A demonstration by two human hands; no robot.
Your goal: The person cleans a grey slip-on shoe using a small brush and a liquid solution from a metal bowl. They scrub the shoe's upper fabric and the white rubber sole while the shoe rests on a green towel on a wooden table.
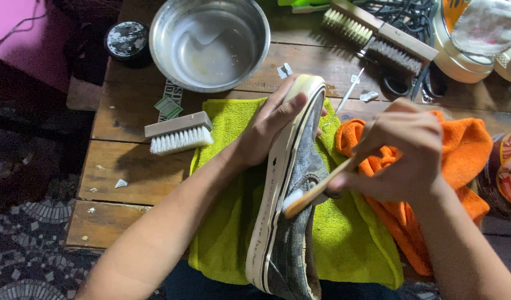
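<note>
Firm is the grip of the left hand (269, 130) on the white sole of the grey shoe (291, 189), tilting it on its side over the green towel (355, 239) at the tabletop's near edge, so the right hand (403, 158), pinching a small wooden brush (314, 194), reaches the canvas by the sole.

Grey shoe (291, 244) with a white sole edged by a black stripe; lime-green towel (350, 239) beneath it, orange cloth (467, 150) alongside; pale wooden toothbrush (314, 194) with white bristles; tan scrub brush (177, 132), white bristles; silver bowl (211, 41); brown plank desk (122, 178); grey mosaic floor (27, 244)
</note>
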